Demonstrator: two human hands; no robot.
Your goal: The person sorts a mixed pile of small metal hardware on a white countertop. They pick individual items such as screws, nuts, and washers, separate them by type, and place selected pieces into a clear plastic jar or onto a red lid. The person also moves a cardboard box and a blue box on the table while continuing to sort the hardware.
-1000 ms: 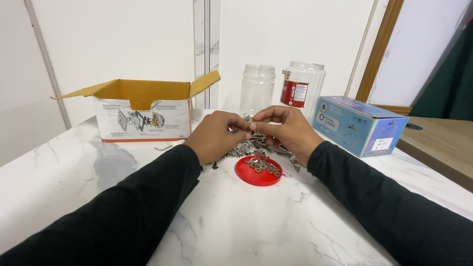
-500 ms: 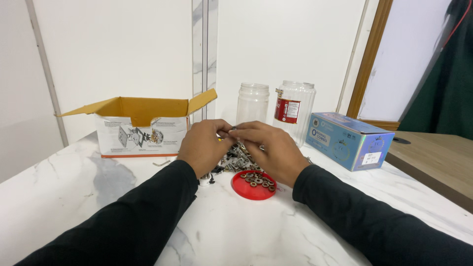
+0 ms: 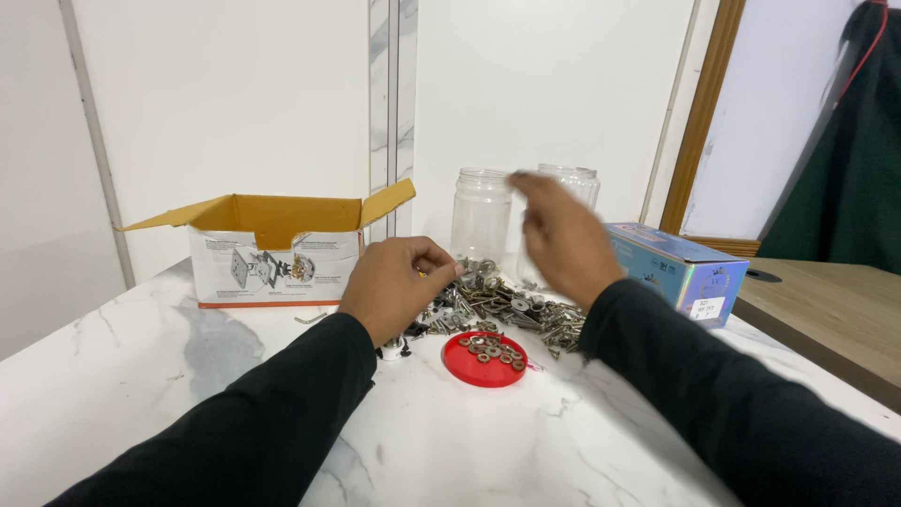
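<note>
The left hand (image 3: 399,282) rests curled at the near edge of a loose heap of metal screws, bolts and washers (image 3: 502,305) on the white marble surface (image 3: 169,376). Its fingertips are pinched together over something small, though what it grips is hidden behind the knuckles. The right hand (image 3: 563,235) is raised above the heap in front of two clear plastic jars (image 3: 481,214), blurred, its fingers loosely bent; I cannot tell whether it carries anything.

The likeliest mishap is a small piece slipping from either hand and rolling across the smooth surface, since the hardware is tiny and round-edged. The raised hand could also knock over a jar, as both look light and empty. A sleeve dragged low might sweep parts off the heap or nudge the red lid (image 3: 484,358), which lies just in front of the pile holding a handful of washers.

The hardware looks dull grey and silver, mixed in size and tangled. An open cardboard box (image 3: 272,249) stands to the left and a blue box (image 3: 680,268) to the right.
</note>
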